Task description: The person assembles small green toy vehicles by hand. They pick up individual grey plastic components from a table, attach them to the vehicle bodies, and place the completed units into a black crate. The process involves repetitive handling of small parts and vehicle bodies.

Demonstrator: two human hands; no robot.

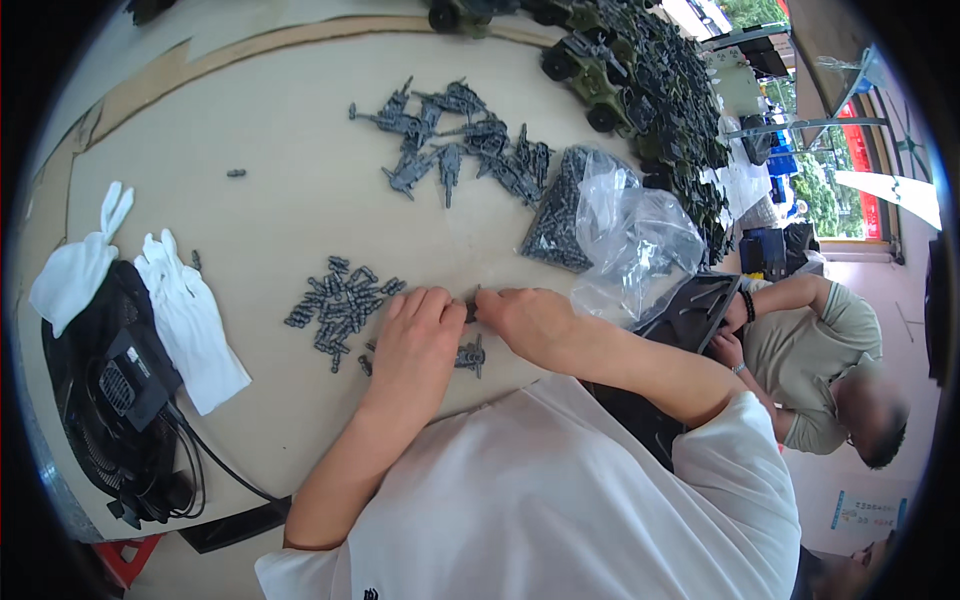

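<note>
My left hand (424, 328) and my right hand (528, 318) meet over the table near my body. Their fingertips pinch a small dark grey plastic toy part (471, 309), mostly hidden by the fingers. Just below the hands lies a grey toy gun piece (470, 355), partly covered by my left hand. To the left of that hand spreads a loose pile of small grey plastic parts (340, 305). Farther off is a cluster of grey toy guns (460, 140) with thin barrels. A clear plastic bag (640, 240) of small grey parts stands beyond my right hand.
White gloves (195, 315) and a black mesh bag (85, 400) with a cabled black device (130, 385) lie at left. Green toy vehicles (600, 85) crowd the far right of the table (270, 240). Another person (815, 350) handles a black tray (690, 305) at right.
</note>
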